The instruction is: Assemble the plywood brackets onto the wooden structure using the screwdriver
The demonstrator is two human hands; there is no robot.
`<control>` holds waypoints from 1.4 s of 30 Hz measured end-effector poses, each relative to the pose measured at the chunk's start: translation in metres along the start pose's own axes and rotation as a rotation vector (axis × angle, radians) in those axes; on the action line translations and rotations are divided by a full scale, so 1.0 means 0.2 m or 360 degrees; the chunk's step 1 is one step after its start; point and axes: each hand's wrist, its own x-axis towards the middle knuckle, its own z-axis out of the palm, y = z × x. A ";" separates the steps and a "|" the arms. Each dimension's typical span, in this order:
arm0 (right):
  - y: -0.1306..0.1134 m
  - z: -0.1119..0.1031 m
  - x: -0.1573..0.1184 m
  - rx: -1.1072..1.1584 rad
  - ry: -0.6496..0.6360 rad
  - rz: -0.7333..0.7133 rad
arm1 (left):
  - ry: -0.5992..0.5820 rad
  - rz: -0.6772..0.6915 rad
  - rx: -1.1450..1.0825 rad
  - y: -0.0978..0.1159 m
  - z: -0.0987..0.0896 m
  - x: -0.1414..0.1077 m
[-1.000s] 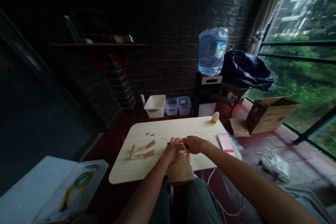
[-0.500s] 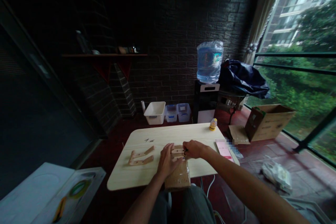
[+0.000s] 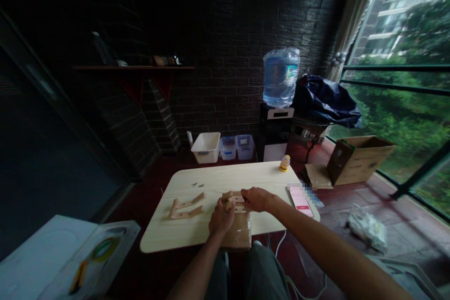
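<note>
On the pale table (image 3: 165, 232) a taped cardboard box (image 3: 239, 234) lies in front of me, with a small light wooden frame (image 3: 238, 199) on its far end. My left hand (image 3: 222, 218) is wrapped round the near left side of that frame. At its right side my right hand (image 3: 258, 198) is closed, fingers pinched against the wood; a dark bit shows at the fingertips, too small to name. A second, U-shaped wooden frame (image 3: 188, 214) with dark holes lies to the left. Beyond it are a few small dark pieces (image 3: 197, 185).
A yellow-capped bottle (image 3: 284, 163) stands at the table's far right corner, and a pink-screened phone (image 3: 300, 200) lies near the right edge. An open white case (image 3: 101, 253) with tape and a yellow-handled tool is at lower left. Plastic bins (image 3: 207, 147) and a water dispenser (image 3: 276, 126) stand behind.
My left hand has drawn nearer and changed its grip, so more of the wooden frame on the box shows. My right hand stays at the frame's right side. The view has shifted slightly.
</note>
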 end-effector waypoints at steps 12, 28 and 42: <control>0.02 0.00 0.09 0.0032 -0.0031 -0.0013 | -0.0045 -0.0030 0.0105 -0.01 0.02 0.04; 0.00 -0.02 0.07 0.0041 -0.0081 0.0044 | -0.0120 -0.0125 0.0073 0.00 0.00 0.05; -0.01 -0.01 0.11 -0.0034 -0.0069 0.0098 | -0.0045 -0.0160 -0.0004 0.03 -0.02 0.00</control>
